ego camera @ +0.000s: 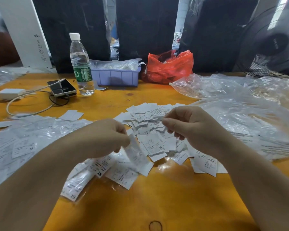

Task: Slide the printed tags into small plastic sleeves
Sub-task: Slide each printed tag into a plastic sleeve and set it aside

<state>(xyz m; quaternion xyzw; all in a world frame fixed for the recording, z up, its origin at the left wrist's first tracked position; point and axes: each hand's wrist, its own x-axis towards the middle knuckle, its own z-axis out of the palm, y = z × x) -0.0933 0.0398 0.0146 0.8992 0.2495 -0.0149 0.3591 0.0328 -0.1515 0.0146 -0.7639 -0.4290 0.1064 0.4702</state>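
Left hand (pixel 107 137) pinching sleeved tag (pixel 137 154); right hand (pixel 192 127), at 2 o'clock, fingers curled, contents hidden, grip indeterminable.

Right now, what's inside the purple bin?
The purple bin holds clear plastic bags piled above its rim. What the bags contain and what lies beneath them is hidden.

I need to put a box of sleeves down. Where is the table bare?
Bare wood lies near the front edge of the table, between the forearms, and in a strip between the loose tags and the purple tray. Left and right sides are crowded with plastic sleeves.
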